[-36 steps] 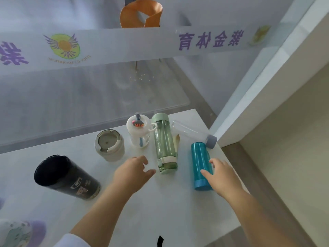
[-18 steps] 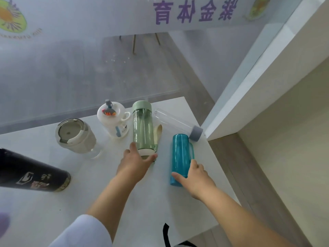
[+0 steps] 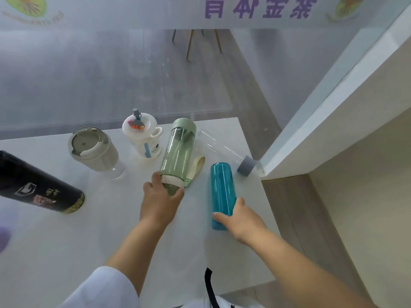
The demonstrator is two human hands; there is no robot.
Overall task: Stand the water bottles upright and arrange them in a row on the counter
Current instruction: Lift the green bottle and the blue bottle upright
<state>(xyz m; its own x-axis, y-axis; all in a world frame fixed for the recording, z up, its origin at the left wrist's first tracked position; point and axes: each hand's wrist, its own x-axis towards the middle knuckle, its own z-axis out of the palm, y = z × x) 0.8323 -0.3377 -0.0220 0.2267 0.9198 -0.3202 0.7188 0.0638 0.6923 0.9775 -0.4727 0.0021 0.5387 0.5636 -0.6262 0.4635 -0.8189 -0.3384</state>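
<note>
Mid-frame on the counter (image 3: 66, 252), my left hand (image 3: 159, 202) grips the lying green bottle (image 3: 178, 155) by its near end, my right hand (image 3: 241, 220) the teal bottle (image 3: 221, 190) (both should pivot up slowly, clear of neighbours).

6 bottles (image 3: 177, 154) on the counter (image 3: 89, 230), 2 hands (image 3: 159, 203).

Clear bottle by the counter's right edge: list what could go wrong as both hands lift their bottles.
1. The clear bottle lies on its side by the counter's right edge; a nudge from the teal bottle in the right hand might roll it off.
2. The left hand grips only one end of the green bottle; swinging it upright could hit the white cup.
</note>
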